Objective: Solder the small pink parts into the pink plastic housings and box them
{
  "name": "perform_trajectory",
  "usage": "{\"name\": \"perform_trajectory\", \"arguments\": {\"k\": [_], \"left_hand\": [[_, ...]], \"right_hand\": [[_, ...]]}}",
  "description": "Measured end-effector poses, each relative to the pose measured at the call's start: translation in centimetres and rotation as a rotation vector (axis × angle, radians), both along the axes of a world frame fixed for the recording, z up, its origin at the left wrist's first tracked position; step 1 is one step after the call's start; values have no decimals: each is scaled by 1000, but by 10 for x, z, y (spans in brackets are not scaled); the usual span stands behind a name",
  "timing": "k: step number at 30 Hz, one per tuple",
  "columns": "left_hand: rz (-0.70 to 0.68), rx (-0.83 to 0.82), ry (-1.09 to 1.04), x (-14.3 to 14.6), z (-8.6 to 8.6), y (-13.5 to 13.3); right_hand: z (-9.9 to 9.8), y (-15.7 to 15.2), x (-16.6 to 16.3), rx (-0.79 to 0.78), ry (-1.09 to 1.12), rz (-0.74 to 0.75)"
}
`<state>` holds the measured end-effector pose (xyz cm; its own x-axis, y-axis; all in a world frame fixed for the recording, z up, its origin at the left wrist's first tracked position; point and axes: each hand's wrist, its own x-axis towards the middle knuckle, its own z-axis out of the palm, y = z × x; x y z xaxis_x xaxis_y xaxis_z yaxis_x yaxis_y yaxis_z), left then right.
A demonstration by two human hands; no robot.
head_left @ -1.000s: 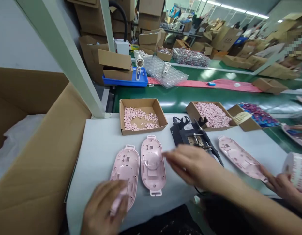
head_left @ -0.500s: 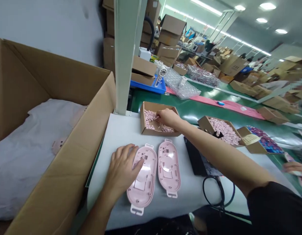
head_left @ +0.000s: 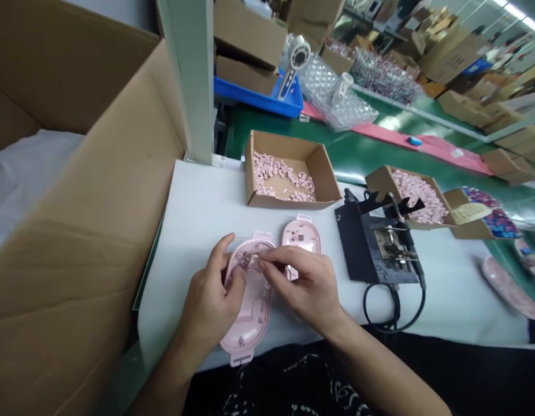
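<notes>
My left hand (head_left: 211, 294) grips the upper end of a pink plastic housing shell (head_left: 251, 306), which lies on the white table top (head_left: 193, 231). My right hand (head_left: 303, 284) is over that shell's end, its fingertips pinching a small pink piece (head_left: 250, 261) against it. A second pink housing shell (head_left: 302, 234) lies just beyond, partly hidden by my right hand. An open cardboard tray (head_left: 323, 176) of small pink pieces stands past both shells.
To my left stands a large cardboard box (head_left: 77, 190) lined with white plastic. A black bench fixture (head_left: 358, 242) with a cable sits to the right, before a second tray of pink pieces (head_left: 380, 182). A green conveyor belt (head_left: 358, 151) runs beyond the table.
My right hand has come back from the tray of pieces to the shell. My left hand now grips the shell instead of resting on it. The view has swung.
</notes>
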<state>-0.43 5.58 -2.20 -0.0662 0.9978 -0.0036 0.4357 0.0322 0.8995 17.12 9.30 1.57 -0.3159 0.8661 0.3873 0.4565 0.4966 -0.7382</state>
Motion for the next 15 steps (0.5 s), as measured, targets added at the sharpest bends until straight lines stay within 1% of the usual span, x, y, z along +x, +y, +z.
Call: {"name": "perform_trajectory", "arguments": {"k": [2,4,7,9,13,15], "left_hand": [[4,35,7,3,0,-3],[6,70,30,5,1,-5],[24,118,73,9,2,-5],[31,123,83,11,4,-4],[25,83,36,15,9,-3],[35,67,16,15,10,-3]], "right_hand": [[-12,-4,-5,-23,-2,-43],[-17,-3,-6,-29,-20,-27],[-18,0,-4,-12,-53,28],[-16,0,-3,29,-90,45],[-15,-2,2,177,-211,60],[-13,-3,5,201,-210,72]]}}
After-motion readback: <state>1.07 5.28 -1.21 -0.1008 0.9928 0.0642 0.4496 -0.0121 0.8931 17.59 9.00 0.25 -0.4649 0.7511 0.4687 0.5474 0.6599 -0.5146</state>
